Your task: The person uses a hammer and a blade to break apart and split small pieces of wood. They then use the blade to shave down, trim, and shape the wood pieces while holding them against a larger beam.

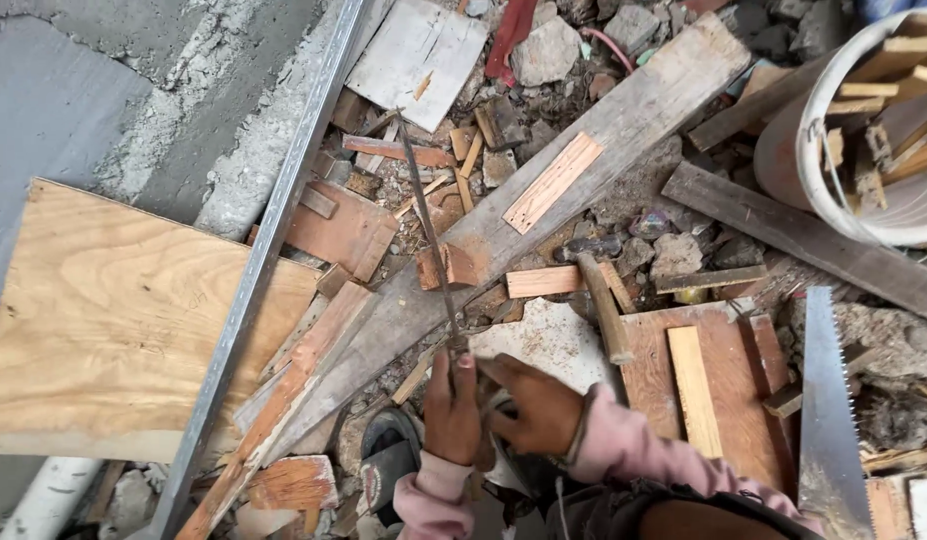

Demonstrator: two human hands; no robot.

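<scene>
Two hands low in the middle of the view, close together, pink sleeves at the wrists. Left hand closed around the near end of a thin metal rod. Right hand just beside it, fingers curled toward the same end; hard to tell if clamped on the rod or only touching it.

Rod starting at the hands and running up and away, a bit to the left. Long and skinny, dark, with its far tip up among small wood bits. Crossing over a long grey plank and a small reddish wood block on that plank.

No desk here, only messy ground. Broken stones and wood scraps all over. Big sheet of plywood on the left, with a long metal bar lying along its edge. Smooth grey concrete floor at top left. Hammer lying just right of the rod, wooden handle pointing toward the hands. Hand saw at the right, teeth along its left edge, tip pointing up. White bucket full of wood pieces at top right. Flat reddish board near the right hand with a pale strip on top. Dark shoe below the left hand. White pipe at bottom left.
</scene>
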